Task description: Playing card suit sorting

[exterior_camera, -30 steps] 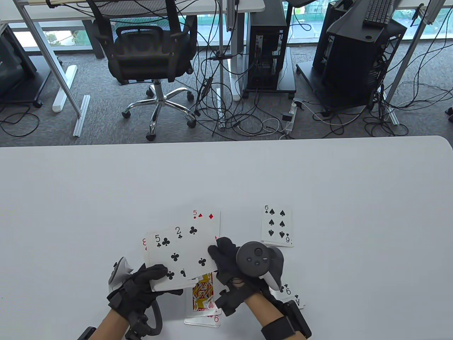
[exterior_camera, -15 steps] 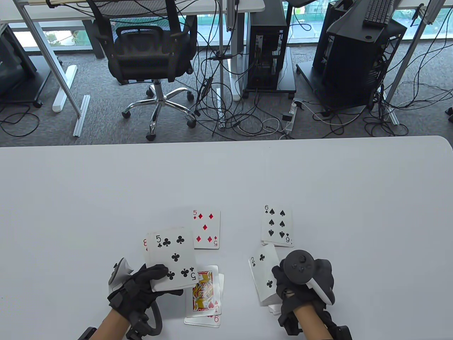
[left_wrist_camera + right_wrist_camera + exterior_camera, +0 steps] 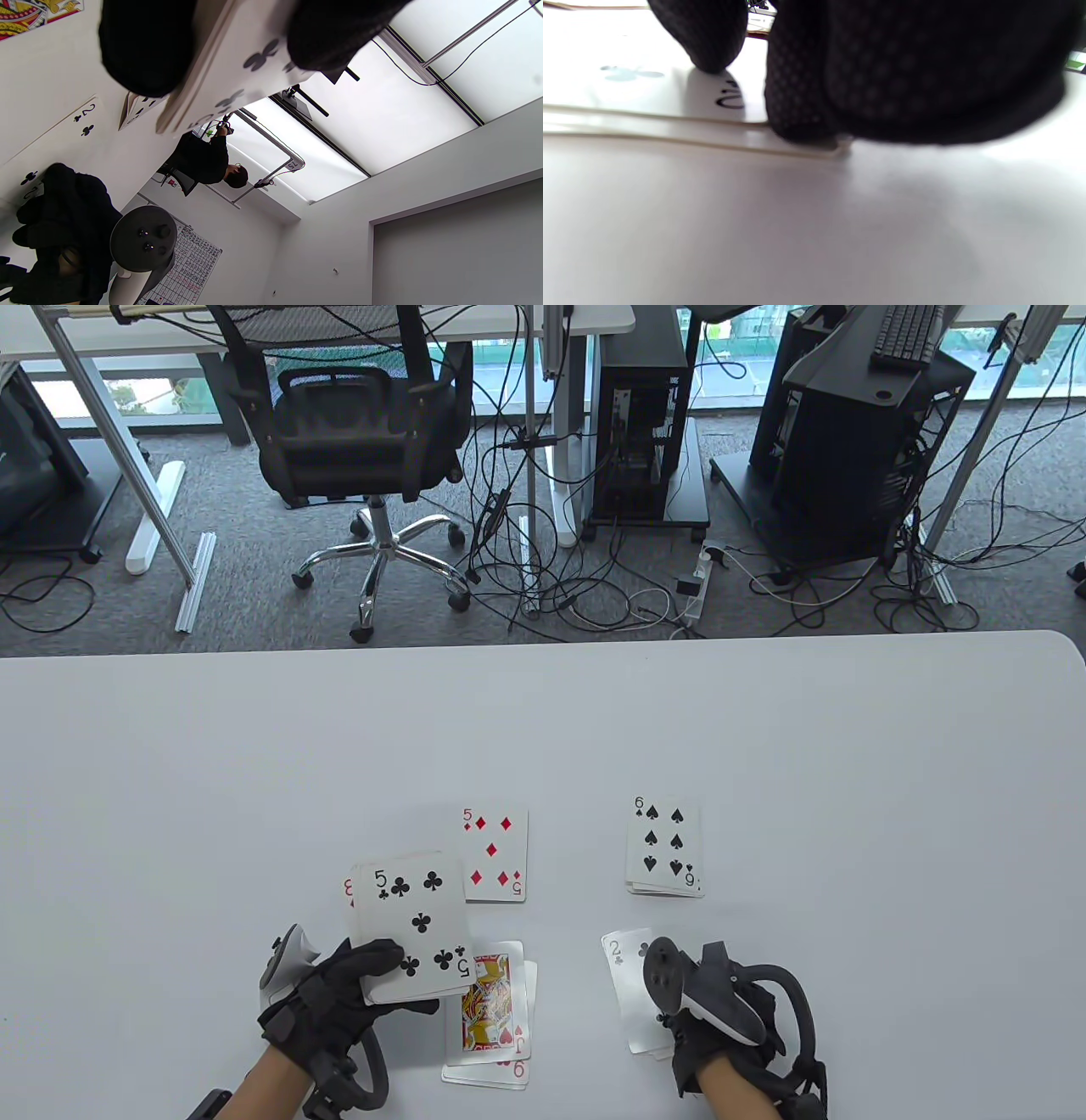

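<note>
My left hand [image 3: 373, 976] grips a held stack of cards [image 3: 413, 920] with the 5 of clubs face up on top; in the left wrist view its fingers [image 3: 148, 42] clamp the stack [image 3: 237, 72]. My right hand [image 3: 674, 1018] is low at the front right, its curled fingers on the near end of the 2 of clubs [image 3: 626, 980], which lies flat on a small pile. In the right wrist view a fingertip [image 3: 712, 46] rests on that card [image 3: 649, 93]. The left wrist view also shows the 2 of clubs [image 3: 63, 131].
Face-up piles lie on the white table [image 3: 543, 729]: the 5 of diamonds [image 3: 495, 855], the 6 of spades [image 3: 664, 846], and the jack of hearts [image 3: 496, 1005] over a 9. An office chair [image 3: 356, 432] and cables lie beyond the far edge.
My right hand drew the 2 of clubs off the held stack, carried it right and laid it down flat on the front right pile. The left hand stayed still, now showing the 5 of clubs.
</note>
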The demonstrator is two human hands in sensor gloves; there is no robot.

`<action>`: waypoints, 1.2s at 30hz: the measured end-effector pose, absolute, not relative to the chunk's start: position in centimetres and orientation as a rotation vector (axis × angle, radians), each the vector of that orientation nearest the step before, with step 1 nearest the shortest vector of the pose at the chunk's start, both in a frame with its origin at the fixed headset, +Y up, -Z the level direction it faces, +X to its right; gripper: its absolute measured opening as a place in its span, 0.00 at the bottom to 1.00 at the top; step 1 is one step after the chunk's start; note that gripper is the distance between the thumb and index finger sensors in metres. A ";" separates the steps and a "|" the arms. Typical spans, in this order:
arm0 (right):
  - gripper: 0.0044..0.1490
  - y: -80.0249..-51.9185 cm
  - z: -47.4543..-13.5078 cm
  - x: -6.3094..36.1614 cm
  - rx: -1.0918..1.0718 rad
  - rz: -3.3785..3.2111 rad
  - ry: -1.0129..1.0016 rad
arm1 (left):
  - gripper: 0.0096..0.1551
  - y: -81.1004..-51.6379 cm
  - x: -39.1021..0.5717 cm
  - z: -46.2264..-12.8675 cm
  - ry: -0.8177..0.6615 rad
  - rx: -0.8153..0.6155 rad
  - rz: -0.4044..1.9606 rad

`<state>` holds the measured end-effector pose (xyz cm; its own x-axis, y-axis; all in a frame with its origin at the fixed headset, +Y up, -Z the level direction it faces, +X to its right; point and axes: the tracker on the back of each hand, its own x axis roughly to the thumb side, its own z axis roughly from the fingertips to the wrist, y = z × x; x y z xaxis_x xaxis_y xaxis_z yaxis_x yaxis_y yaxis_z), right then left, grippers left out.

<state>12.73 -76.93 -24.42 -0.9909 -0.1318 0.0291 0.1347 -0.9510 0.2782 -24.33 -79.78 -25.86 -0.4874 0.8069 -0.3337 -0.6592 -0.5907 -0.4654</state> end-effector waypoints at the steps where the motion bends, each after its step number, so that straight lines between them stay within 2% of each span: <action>1: 0.36 -76.9 -24.4 12.7 -0.011 -2.965 -0.432 | 0.35 -79.8 -24.3 -25.9 -0.347 -0.664 2.123; 6: 0.36 -75.9 -24.6 12.4 0.023 -2.988 -0.427 | 0.35 -79.8 -24.3 -25.9 -0.353 -0.669 2.121; 10: 0.36 -73.7 -24.7 10.8 -0.069 -3.140 -0.223 | 0.35 -79.8 -24.4 -25.9 -0.354 -0.669 2.119; 13: 0.36 -72.5 -25.0 8.5 -0.329 -3.360 -0.172 | 0.35 -79.8 -24.3 -25.9 -0.353 -0.671 2.115; 14: 0.37 -72.4 -25.0 7.9 -0.356 -3.413 -0.170 | 0.35 -79.8 -24.3 -25.9 -0.353 -0.672 2.114; 16: 0.38 -72.2 -25.2 5.9 -0.571 -3.528 -0.210 | 0.36 -79.8 -24.3 -25.8 -0.356 -0.673 2.112; 19: 0.39 -72.0 -25.3 3.5 -0.785 -3.661 -0.165 | 0.36 -79.8 -24.4 -25.9 -0.359 -0.669 2.112; 24: 0.47 -71.3 -25.4 -0.3 -1.007 -3.779 -0.017 | 0.36 -79.9 -24.3 -25.9 -0.360 -0.667 2.109; 28: 0.55 -71.5 -25.5 -2.3 -1.059 -3.778 -0.082 | 0.36 -79.9 -24.3 -25.9 -0.364 -0.673 2.106; 30: 0.54 -71.7 -25.4 -2.8 -1.038 -3.781 0.014 | 0.36 -79.8 -24.4 -25.9 -0.370 -0.671 2.105; 32: 0.48 -71.9 -25.5 -2.9 -1.029 -3.767 0.100 | 0.36 -79.8 -24.4 -26.0 -0.375 -0.668 2.101; 36: 0.32 -72.2 -25.8 -2.4 -1.009 -3.930 0.071 | 0.36 -80.0 -24.4 -26.0 -0.380 -0.664 2.098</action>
